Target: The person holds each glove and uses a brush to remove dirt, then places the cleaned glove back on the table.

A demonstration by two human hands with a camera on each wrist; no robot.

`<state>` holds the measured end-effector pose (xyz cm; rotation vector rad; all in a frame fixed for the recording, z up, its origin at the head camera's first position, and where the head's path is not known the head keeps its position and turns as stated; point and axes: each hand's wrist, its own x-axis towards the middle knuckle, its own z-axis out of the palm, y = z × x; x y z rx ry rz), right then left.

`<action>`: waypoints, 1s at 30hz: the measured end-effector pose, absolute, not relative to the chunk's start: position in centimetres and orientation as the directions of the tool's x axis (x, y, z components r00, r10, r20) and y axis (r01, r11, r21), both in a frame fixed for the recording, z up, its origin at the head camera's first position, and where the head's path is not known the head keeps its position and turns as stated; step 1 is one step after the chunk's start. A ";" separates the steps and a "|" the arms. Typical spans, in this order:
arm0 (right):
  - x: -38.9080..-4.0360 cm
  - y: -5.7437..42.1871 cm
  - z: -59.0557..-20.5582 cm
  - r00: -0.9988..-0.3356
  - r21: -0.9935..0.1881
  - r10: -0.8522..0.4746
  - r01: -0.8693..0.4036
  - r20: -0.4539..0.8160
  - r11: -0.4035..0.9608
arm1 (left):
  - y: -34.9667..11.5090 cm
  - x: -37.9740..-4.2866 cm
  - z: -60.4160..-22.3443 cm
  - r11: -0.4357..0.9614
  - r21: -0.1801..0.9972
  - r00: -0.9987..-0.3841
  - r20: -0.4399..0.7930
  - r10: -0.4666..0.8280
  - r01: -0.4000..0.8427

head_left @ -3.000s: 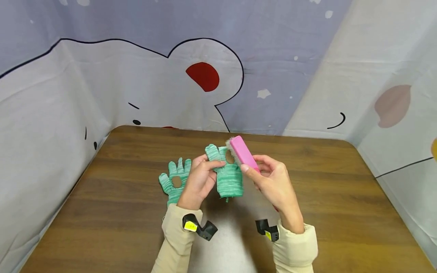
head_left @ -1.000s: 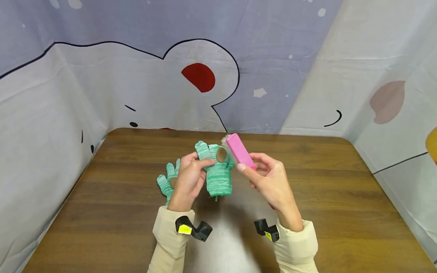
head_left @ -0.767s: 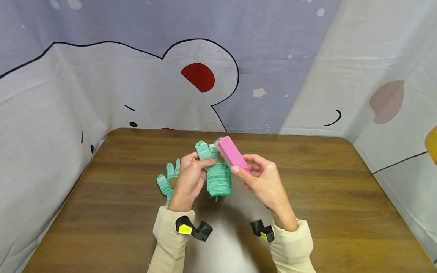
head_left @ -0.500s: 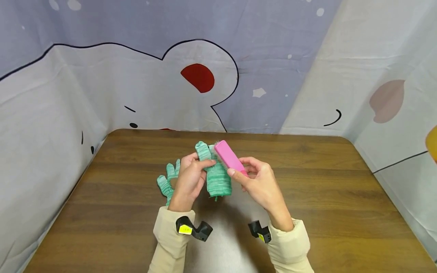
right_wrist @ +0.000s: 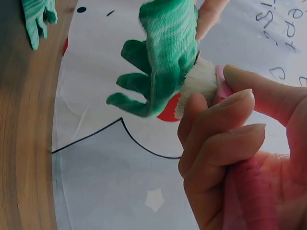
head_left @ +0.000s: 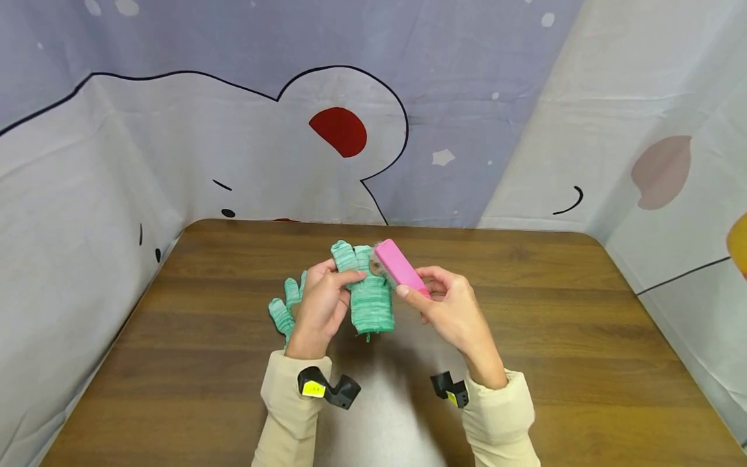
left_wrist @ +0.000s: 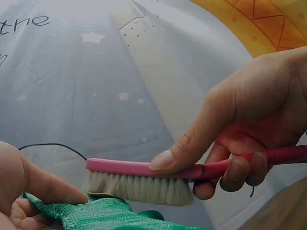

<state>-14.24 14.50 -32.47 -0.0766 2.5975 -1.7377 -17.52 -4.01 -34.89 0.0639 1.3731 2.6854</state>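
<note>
Head view first: what do you have on your end?

I have the left hand (head_left: 321, 305) pinching a glove (head_left: 372, 308) above the table (head_left: 554, 337), and the right hand (head_left: 458, 314) holding a brush (head_left: 403, 267) over the edge of the glove's brown patch (head_left: 375, 266). A second glove (head_left: 283, 316) lies on the table, partly behind the left hand.

Left wrist view?

The right hand's fingers curl round the handle (left_wrist: 283, 155), thumb (left_wrist: 168, 158) along the back. The bristles (left_wrist: 144, 189) seem to touch the patch.

Right wrist view?

I see limp glove fingers (right_wrist: 134, 82), unsupported; little of the left hand shows.

So, which step?

Brushing the patch, I'd judge. The next move calls for light strokes, cloth kept taut.
</note>
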 end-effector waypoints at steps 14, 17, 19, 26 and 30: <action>-14.5 16.6 -32.4 -1.000 -0.861 0.006 0.014 -0.012 0.508 | -4.2 -17.4 -34.7 -0.598 0.797 -0.994 -0.023 0.107 -0.083; -14.5 16.9 -32.4 -0.999 -0.862 0.035 0.016 0.001 0.506 | -4.3 -17.4 -34.6 -0.601 0.796 -0.994 -0.015 0.105 -0.075; -14.4 16.9 -32.2 -0.999 -0.877 0.031 0.007 0.010 0.480 | -4.2 -17.4 -34.6 -0.597 0.799 -0.994 -0.017 0.108 -0.078; -14.0 15.6 -31.8 -0.999 -0.930 -0.026 -0.042 0.035 0.365 | -3.9 -17.4 -34.6 -0.573 0.815 -0.993 -0.021 0.117 -0.085; -13.8 14.7 -31.8 -0.997 -0.939 -0.048 -0.074 0.061 0.337 | -3.6 -17.3 -34.7 -0.558 0.825 -0.993 -0.020 0.116 -0.082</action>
